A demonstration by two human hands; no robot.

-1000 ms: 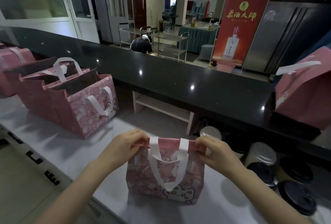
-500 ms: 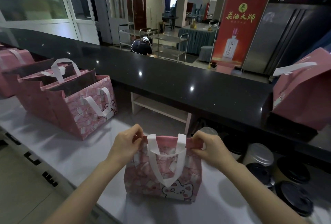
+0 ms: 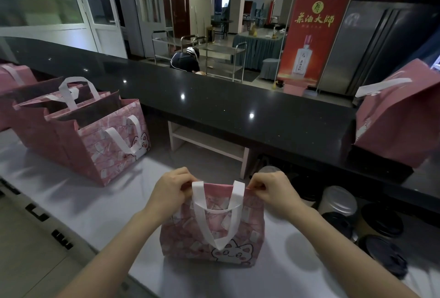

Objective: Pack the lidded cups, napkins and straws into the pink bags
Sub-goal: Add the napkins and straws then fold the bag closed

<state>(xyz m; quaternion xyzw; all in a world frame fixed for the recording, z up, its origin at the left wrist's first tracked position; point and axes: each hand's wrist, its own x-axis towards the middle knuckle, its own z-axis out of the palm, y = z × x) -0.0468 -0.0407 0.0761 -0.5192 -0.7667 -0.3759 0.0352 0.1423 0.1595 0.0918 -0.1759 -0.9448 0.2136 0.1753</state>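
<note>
Just before the counter point(image 3: 238, 112), pinching the top corners of the upright bag point(image 3: 212, 233), pink, cat-printed, white-handled, with left hand point(image 3: 170, 189) and right hand point(image 3: 273, 193), cups point(image 3: 338, 200) nearer the counter.

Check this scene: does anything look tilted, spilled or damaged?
The pink bag at the far right on the black counter leans over, its handle flopped sideways; the wide lens may exaggerate this. The front bag, pinched at its rim by the left hand and right hand, stands upright. Nothing spilled.
</note>
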